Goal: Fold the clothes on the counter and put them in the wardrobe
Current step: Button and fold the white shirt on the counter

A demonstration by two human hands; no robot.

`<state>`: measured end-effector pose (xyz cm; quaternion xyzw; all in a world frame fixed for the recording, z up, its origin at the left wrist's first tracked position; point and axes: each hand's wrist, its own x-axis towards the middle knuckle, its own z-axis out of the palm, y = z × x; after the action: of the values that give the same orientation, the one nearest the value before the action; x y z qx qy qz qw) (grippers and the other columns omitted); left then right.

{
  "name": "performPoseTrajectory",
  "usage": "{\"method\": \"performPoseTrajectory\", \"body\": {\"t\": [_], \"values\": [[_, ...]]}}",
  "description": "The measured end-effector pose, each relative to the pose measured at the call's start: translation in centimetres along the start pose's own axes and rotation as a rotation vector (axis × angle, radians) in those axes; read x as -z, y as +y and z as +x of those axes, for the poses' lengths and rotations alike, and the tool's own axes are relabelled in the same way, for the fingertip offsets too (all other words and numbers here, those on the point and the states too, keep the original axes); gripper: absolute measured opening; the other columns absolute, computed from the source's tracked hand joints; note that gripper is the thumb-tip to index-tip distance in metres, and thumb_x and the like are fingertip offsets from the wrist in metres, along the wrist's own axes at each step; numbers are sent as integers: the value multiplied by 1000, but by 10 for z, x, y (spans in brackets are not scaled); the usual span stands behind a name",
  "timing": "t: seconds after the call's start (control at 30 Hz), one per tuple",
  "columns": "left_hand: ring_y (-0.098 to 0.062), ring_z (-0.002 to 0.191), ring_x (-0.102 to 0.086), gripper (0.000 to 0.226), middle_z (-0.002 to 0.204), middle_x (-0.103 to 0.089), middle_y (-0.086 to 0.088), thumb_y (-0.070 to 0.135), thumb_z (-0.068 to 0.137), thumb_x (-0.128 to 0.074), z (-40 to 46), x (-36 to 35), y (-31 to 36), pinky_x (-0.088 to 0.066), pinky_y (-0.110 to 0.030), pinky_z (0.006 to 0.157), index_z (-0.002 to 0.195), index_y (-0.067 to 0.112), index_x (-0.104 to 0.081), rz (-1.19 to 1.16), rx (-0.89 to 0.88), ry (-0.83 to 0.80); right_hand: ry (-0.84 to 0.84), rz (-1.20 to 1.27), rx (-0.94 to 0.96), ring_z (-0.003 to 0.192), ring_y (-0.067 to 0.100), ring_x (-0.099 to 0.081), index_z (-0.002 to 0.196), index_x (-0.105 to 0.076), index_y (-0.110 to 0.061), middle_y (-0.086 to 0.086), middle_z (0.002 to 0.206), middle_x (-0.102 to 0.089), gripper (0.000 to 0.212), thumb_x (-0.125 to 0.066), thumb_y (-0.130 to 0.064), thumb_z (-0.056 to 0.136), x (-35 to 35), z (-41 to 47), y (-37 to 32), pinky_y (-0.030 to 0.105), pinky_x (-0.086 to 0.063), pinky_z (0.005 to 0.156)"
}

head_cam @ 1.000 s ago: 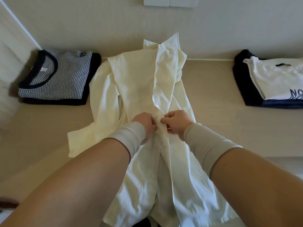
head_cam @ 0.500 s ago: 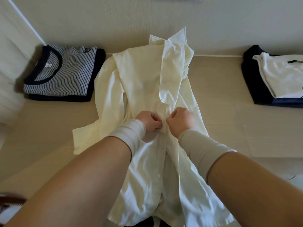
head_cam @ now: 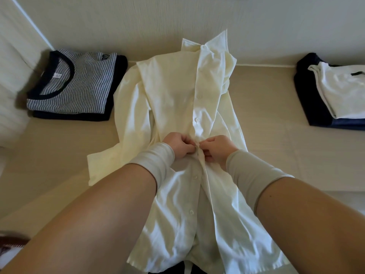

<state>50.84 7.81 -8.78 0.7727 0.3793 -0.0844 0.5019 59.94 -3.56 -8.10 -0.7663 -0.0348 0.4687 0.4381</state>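
Cream button-up shirt (head_cam: 173,107) spread front-up on beige counter (head_cam: 276,139). Left hand (head_cam: 180,145) and right hand (head_cam: 216,148) pinch its placket mid-front, knuckles nearly touching. Striped folded tee (head_cam: 73,84) far left, white-on-navy folded stack (head_cam: 333,91) far right.

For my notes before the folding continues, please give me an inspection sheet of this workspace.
Surface: beige counter, shirt spread on it.
Job's things: white shirt lying flat, upper buttons closed, lower front open.
Clutter: striped stack folded at left; dark stack with a white top at right.
Grippers: left hand and right hand both pinch the shirt's front edge at mid-height.
Cables: nothing seen.
Surroundings: pale wall behind the counter.
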Motion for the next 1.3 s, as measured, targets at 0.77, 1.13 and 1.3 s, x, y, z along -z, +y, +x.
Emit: {"method": "performPoseTrajectory", "body": {"t": [0.77,1.13,1.3], "values": [[-6,73,-57,24,74,-61,14,9,83,-67,-2,-1,-3,-44,-14,68,72,29,-63,7,-64,-15,-87,-76,96,62,16,-63,85,-62,-6,10,73,-65,6,-68,-6,86,4,-1,8,29,-57,72],[-4,54,-54,16,62,-59,8,27,85,-69,3,-6,7,-42,-15,53,74,18,-61,-21,67,-27,-96,-39,133,56,11,-65,82,-59,-7,9,69,-66,14,-68,4,84,6,-4,11,27,-58,68],[-14,73,-64,20,73,-66,-1,6,88,-59,0,1,2,-52,-26,76,74,18,-66,-223,114,-114,-118,24,81,60,12,-67,92,-61,-2,11,74,-67,5,-64,-2,88,8,-5,9,23,-58,67]]}}
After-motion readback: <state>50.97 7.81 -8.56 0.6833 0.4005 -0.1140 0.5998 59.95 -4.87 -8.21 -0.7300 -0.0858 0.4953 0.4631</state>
